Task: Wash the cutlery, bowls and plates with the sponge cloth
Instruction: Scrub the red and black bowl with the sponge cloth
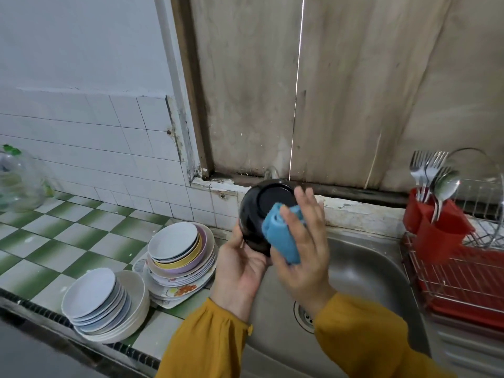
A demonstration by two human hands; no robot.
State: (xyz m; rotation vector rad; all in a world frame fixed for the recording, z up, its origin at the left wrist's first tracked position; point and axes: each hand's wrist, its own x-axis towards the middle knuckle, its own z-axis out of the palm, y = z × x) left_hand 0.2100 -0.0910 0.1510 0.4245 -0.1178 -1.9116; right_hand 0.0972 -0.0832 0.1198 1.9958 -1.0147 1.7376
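— Where is the black bowl (253,214)?
— Up over the steel sink (368,268). It is tipped, so its bottom faces us. The left hand (240,266) holds it from below, with its fingers curled round the side.
— And the blue sponge cloth (281,236)?
— The right hand (305,252) grips it, with the thumb lying across it. The cloth is pressed on the outside of the bowl.
— What else is there?
— Two stacks of plates (180,246) sit on the green and white tiled counter (54,241), left of the sink. On the right, forks (428,170) stand in a red cutlery holder (436,227).
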